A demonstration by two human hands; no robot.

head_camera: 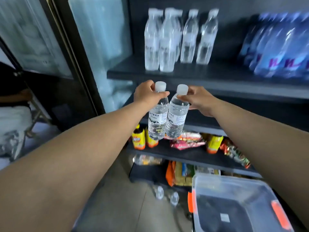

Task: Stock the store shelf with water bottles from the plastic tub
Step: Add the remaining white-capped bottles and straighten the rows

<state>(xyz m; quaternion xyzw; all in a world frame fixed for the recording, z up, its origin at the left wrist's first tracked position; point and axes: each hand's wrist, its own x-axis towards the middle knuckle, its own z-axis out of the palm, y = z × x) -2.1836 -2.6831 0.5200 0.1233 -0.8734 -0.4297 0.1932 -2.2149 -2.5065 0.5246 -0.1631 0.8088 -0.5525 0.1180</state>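
Nearest the camera, two bare forearms reach forward from the bottom corners toward a dark shelf unit. The left hand (pixel 147 94) pinches the neck of a clear water bottle (pixel 158 114) just under its white cap, thumb and fingers curled round it, so the bottle hangs upright. The right hand (pixel 199 101) holds a second water bottle (pixel 176 116) the same way by its neck, tilted slightly so its body touches the first. Both bottles hang in the air in front of and below the upper shelf (pixel 217 79), on which a row of matching shelved bottles (pixel 177 39) stands upright at the left, with blurred blue-wrapped bottles (pixel 280 47) to the right. Lower shelves carry yellow jars (pixel 138 139) and bright snack packets (pixel 187 139). At the lower right sits the clear plastic tub (pixel 237 186) with orange latches; its contents cannot be made out. Two small bottles (pixel 167 195) lie blurred on the floor beside it.
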